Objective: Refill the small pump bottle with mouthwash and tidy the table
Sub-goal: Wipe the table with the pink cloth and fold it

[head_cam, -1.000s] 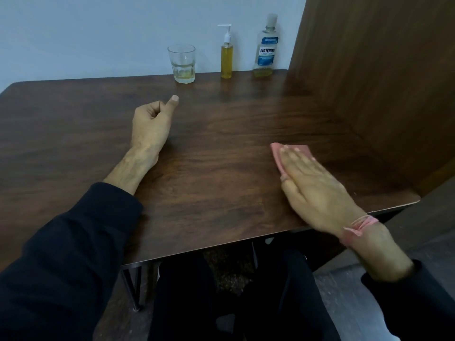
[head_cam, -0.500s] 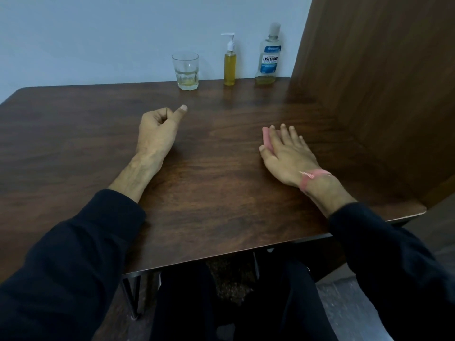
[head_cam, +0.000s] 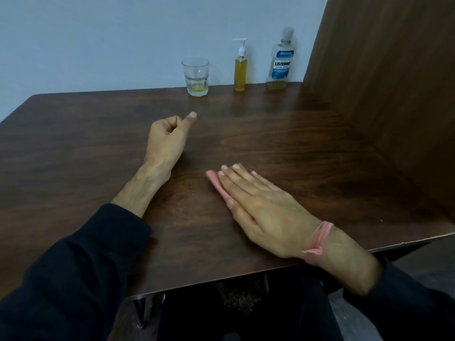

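**Wiping the counter, bottles parked at the back**

You had your right hand (head_cam: pixel 261 212) laid flat, fingers straight and together, pressing a small pink cloth (head_cam: pixel 216 184) onto the dark wood-grain counter (head_cam: pixel 307 148); only a strip of the cloth showed past your fingertips. Your left hand (head_cam: pixel 167 136) rested on the counter well apart from it, fingers curled into a loose fist holding nothing, thumb pointing forward.

The small clear pump bottle with amber liquid and a white pump head (head_cam: pixel 240 70) stood upright at the back edge against the wall, between the clear drinking glass (head_cam: pixel 195 77) with a little yellowish liquid and the large clear mouthwash bottle with a blue label (head_cam: pixel 280 62). It looked nearly full, so the refill was probably done and the wiping was the tidying part.

The cloth was likely soft and limp, so flat pressure suited it better than a pinch. The pump bottle would probably be light, smooth and easy to tip; you would do best to take it round the body, not by the pump head. The glass was the fragile item.
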